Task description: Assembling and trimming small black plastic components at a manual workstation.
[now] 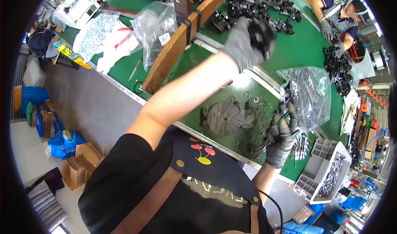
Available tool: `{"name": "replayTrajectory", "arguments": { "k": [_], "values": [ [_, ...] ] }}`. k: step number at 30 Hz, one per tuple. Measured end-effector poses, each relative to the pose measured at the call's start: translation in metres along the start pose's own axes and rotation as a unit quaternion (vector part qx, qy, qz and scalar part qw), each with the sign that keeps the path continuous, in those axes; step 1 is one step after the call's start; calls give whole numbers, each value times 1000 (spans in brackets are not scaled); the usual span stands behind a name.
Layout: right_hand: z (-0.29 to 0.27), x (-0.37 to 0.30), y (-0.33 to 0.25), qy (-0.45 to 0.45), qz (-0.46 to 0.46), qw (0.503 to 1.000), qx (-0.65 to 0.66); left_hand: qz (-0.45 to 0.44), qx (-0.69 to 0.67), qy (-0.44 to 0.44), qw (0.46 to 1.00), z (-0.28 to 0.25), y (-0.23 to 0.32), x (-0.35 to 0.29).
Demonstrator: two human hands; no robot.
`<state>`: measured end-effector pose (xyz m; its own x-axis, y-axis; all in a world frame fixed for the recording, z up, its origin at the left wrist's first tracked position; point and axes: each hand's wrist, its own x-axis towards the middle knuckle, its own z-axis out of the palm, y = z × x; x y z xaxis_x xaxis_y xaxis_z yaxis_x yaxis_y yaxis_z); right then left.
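Note:
My left hand (243, 46), in a grey glove, stretches across the green workbench (182, 106) towards the far pile of black metal parts (258, 7). Its fingers are closed around a black part (262, 38), which is smeared by motion. Nearer the front edge, my right hand (281, 141), also gloved, has its fingers curled; what they hold is too dark to make out. Beside it lies a clear plastic bag (310, 99) with dark contents. Left of this hand, a round fanned stack of thin grey plates (225, 117) sits among scattered small rings (256, 106).
A curved wooden bar (173, 48) and a metal rail (264, 79) cross the bench. A grey bin (324, 172) of metal pieces stands at the right. Silver pins (301, 145) lie beside my right hand. A co-worker (339, 19) in gloves handles black parts at the far right.

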<state>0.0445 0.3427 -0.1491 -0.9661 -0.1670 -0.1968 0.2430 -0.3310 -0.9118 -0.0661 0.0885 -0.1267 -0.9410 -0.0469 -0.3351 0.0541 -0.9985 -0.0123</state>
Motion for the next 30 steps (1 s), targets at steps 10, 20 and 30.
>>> {"name": "replayTrajectory", "arguments": {
  "k": [10,20,30],
  "values": [
    [-34,-17,24,35,-76,992,-95,486,816,-99,295,-12,20,111],
    [-36,-38,1,-4,-215,814,-540,310,866,-79,384,-57,38,94],
    [-137,-17,0,79,47,533,-841,-98,280,-169,940,-84,-11,-77]
  ]
}}
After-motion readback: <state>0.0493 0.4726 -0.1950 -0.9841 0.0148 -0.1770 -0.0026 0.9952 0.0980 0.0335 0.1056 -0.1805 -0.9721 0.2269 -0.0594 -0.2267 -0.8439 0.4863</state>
